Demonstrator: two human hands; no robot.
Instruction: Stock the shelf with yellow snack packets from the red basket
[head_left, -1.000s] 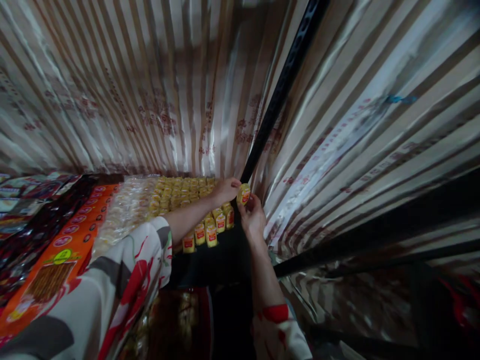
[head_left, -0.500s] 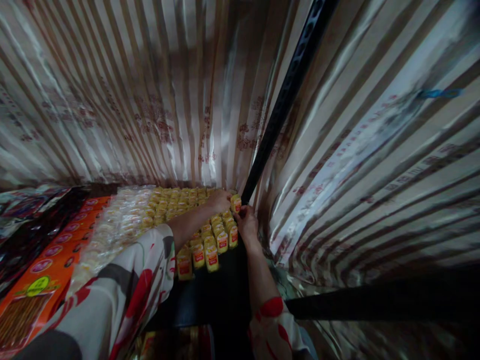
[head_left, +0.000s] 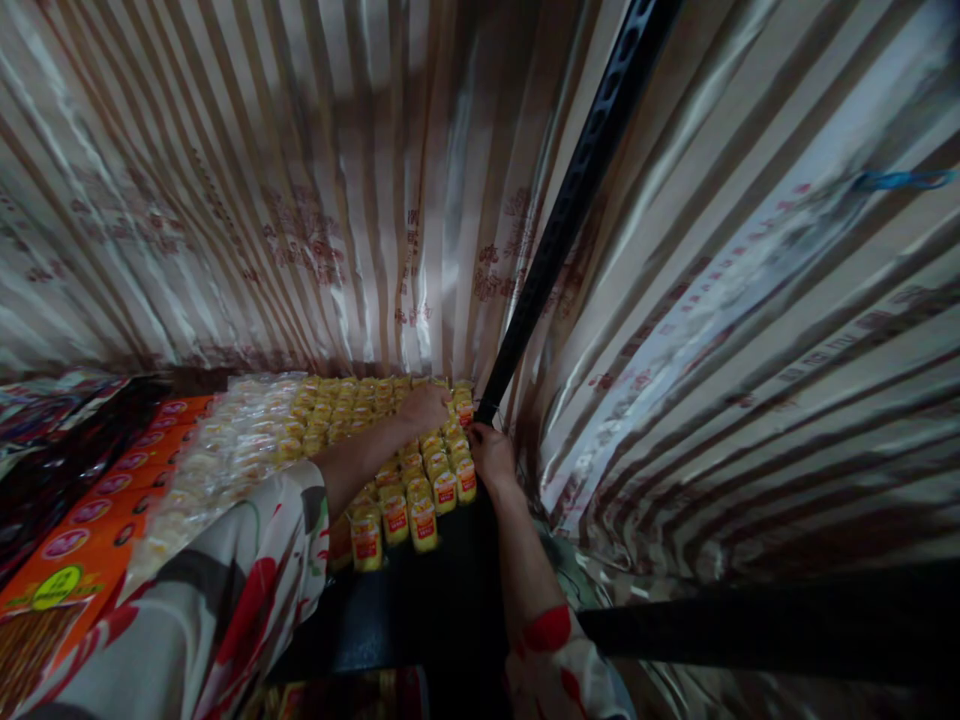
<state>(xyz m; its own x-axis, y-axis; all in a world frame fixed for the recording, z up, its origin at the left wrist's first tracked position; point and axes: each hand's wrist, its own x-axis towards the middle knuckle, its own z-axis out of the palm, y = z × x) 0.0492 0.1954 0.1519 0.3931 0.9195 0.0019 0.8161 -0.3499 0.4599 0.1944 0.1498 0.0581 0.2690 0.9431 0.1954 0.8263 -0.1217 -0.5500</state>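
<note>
Small yellow snack packets (head_left: 424, 515) with red labels stand in tight rows on a black shelf (head_left: 420, 620). My left hand (head_left: 426, 408) reaches over the back rows, its fingers curled down among the packets; its fingertips are hidden. Just right of those fingers, one packet (head_left: 463, 403) stands at the far right corner, by the black post. My right hand (head_left: 493, 455) is at the right edge of the rows, thumb and fingers bent together against the end packets. Whatever lies between its fingertips is too dark to make out.
A black slotted post (head_left: 540, 265) rises at the shelf's corner. Striped plastic curtains (head_left: 337, 200) hang behind and to the right. Clear-wrapped pale packets (head_left: 225, 460) and orange snack bags (head_left: 112, 500) lie to the left. Below the shelf are more packages (head_left: 375, 690).
The packet that stuck up between my hands now sits lower in the corner. My left hand has shifted slightly left, and my right hand slightly down. The view has moved a little.
</note>
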